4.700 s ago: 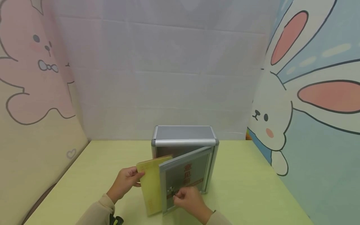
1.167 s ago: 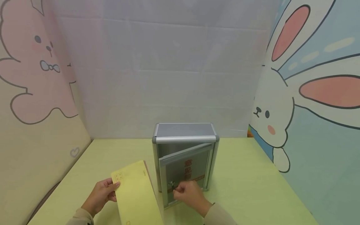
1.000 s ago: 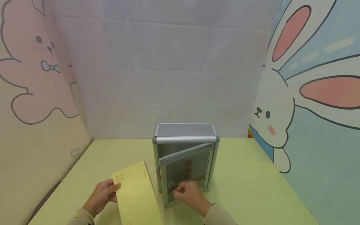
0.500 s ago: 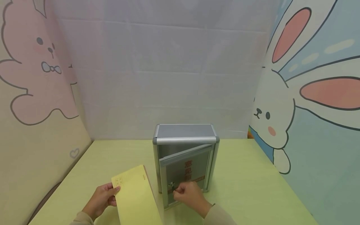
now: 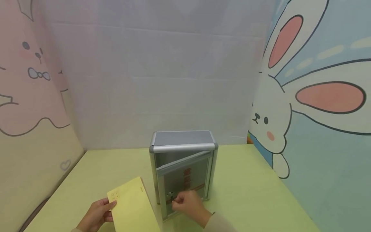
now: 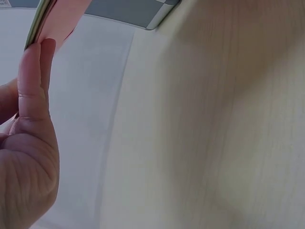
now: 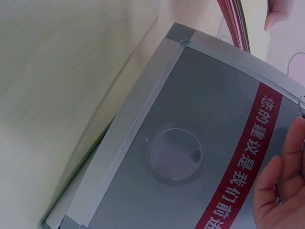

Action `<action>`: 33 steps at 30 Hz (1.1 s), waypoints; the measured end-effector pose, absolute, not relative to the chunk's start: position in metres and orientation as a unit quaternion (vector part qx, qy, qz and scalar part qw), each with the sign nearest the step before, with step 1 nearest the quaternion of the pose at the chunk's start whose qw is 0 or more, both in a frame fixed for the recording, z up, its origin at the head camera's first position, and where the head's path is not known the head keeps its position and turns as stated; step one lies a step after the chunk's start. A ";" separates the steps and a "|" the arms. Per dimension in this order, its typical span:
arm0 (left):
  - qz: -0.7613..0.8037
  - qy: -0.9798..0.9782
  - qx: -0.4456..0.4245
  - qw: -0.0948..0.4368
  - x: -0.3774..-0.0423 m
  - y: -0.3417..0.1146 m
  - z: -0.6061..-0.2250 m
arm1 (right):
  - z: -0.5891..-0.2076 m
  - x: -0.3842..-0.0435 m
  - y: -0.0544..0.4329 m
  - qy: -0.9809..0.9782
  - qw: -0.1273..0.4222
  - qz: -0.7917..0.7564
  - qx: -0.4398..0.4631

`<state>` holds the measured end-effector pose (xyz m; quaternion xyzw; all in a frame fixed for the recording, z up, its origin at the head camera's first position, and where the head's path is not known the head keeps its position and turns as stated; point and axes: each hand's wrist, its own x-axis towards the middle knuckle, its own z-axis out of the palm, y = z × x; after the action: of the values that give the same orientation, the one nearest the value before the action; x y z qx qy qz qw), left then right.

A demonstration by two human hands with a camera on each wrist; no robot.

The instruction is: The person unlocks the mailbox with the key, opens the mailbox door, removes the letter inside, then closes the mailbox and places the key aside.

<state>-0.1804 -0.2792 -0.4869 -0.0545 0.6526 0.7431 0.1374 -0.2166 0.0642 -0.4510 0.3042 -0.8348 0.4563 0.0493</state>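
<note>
A silver-grey suggestion box (image 5: 184, 139) stands on the table with its front door (image 5: 185, 180) ajar. Red characters and a red band mark this door. My left hand (image 5: 97, 213) pinches a stack of envelopes (image 5: 133, 206) by the upper left corner, left of the box; the front one is yellow. Pink and green edges of the stack (image 6: 59, 21) show in the left wrist view. At the door's lock (image 5: 170, 194), my right hand (image 5: 189, 204) pinches a small key, mostly hidden by its fingers.
The pale yellow table (image 5: 246, 193) extends on both sides of the box. A white cloth (image 5: 162, 80) hangs behind. Rabbit-printed panels (image 5: 324, 135) flank the table. A clear round disc (image 7: 175, 153) sits on the door's lower part.
My left hand has drawn the envelopes from the door gap to the left and toward me. My right hand stays at the lock. Lately the head view has shifted slightly.
</note>
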 end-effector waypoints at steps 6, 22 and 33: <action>0.743 0.651 -0.046 0.148 -0.180 -0.278 -0.488 | -0.454 -0.214 0.065 -0.832 0.048 0.465 0.299; 0.742 0.651 -0.068 0.142 -0.177 -0.277 -0.491 | -0.451 -0.216 0.063 -0.814 0.010 0.499 0.299; 0.734 0.654 -0.124 0.137 -0.180 -0.275 -0.500 | -0.451 -0.218 0.061 -0.820 0.022 0.490 0.295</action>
<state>-0.1802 -0.2749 -0.5002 -0.1238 0.6541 0.7336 0.1367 -0.2182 0.0614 -0.4511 0.2952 -0.8200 0.4900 0.0218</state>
